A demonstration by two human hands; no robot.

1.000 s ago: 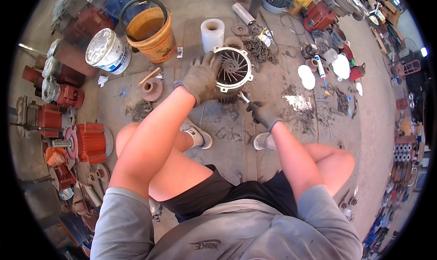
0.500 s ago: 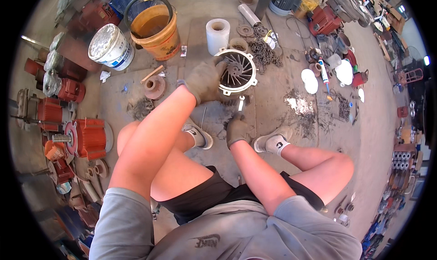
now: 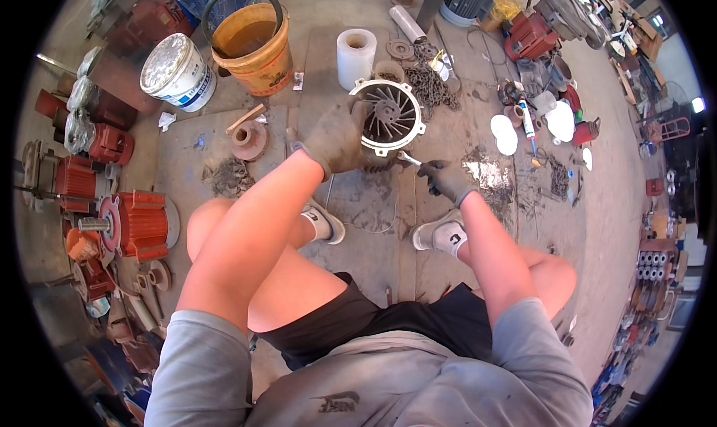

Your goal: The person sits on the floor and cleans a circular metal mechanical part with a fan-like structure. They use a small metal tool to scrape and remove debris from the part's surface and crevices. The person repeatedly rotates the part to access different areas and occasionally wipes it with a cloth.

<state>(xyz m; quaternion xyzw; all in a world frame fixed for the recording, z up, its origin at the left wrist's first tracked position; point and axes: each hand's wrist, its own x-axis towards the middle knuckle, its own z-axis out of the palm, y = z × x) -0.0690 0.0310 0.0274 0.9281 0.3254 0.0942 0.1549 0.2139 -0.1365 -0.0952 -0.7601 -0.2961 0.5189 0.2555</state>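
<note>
An electric motor (image 3: 386, 112) stands on the floor ahead of me, its pale ring-shaped rim facing up around dark fan-like blades. My left hand (image 3: 337, 139), in a dirty work glove, grips the rim's left side; some fingers curl over the edge and the rest are hidden. At the motor's near right side, my gloved right hand (image 3: 447, 182) is closed round a silver spanner (image 3: 408, 158). The spanner's head points at a lug on the lower right of the rim; whether it sits on a bolt there I cannot tell.
Behind the motor stand a plastic film roll (image 3: 356, 59) and a heap of chain (image 3: 433, 85). An orange bucket (image 3: 270, 76) and a white bucket (image 3: 178, 72) are at the far left. Leftward lie a rusty flanged part (image 3: 249, 139) and a red motor (image 3: 143, 225); rightward, a sealant tube (image 3: 529, 122).
My right hand has swung right and away from me, turning the spanner from upright in the picture to slanting toward the rim's lower right. My left hand stays on the motor.
</note>
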